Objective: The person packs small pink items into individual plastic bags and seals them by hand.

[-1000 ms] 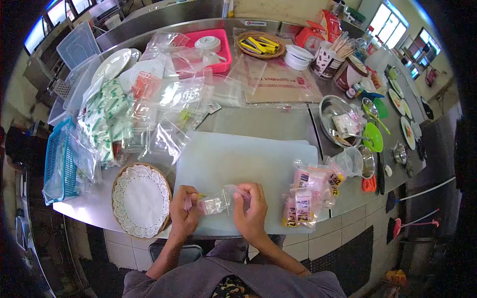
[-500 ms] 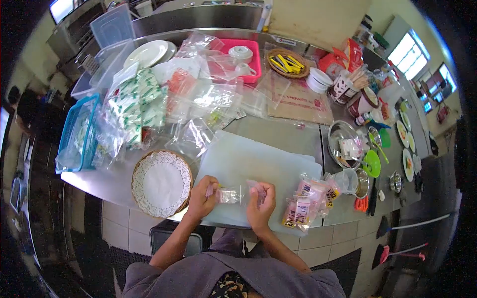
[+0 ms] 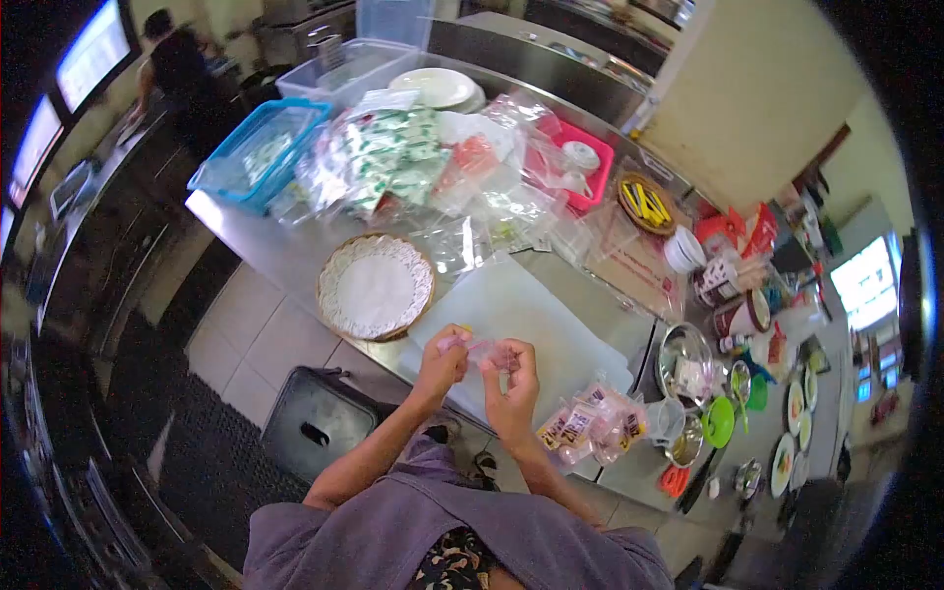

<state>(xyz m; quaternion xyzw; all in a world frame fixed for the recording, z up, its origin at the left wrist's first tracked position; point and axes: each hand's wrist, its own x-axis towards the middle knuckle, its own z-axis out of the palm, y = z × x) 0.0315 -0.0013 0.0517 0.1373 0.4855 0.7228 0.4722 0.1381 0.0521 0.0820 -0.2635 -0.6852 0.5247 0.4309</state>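
Observation:
My left hand [image 3: 442, 372] is closed, its fingers pinching one end of a small clear, pinkish plastic packet [image 3: 479, 349]. Thumb and fingers of my right hand [image 3: 511, 385] grip the packet's other end, so it spans the short gap between both hands. A bit of yellow shows by the left fingertips. Underneath lies a pale, translucent cutting board [image 3: 551, 320]. Right of my right hand, several small labelled packets [image 3: 593, 425] with pinkish contents sit in a pile at the board's corner. Left of my hands stands a round wicker basket [image 3: 346, 329] lined with a white lace doily [image 3: 377, 285].
Plastic bags [image 3: 393, 157] heap behind the basket, beside a blue basket [image 3: 261, 147] and a pink tray [image 3: 598, 182]. Metal bowls [image 3: 685, 356], a green bowl [image 3: 721, 423] and plates [image 3: 783, 464] line the right. A black stool [image 3: 320, 428] stands below; another person [image 3: 182, 74] is far left.
My hands have come closer together, and the packet's white label seen between them earlier is out of sight. My view has turned, bringing the stool and the other person further into sight.

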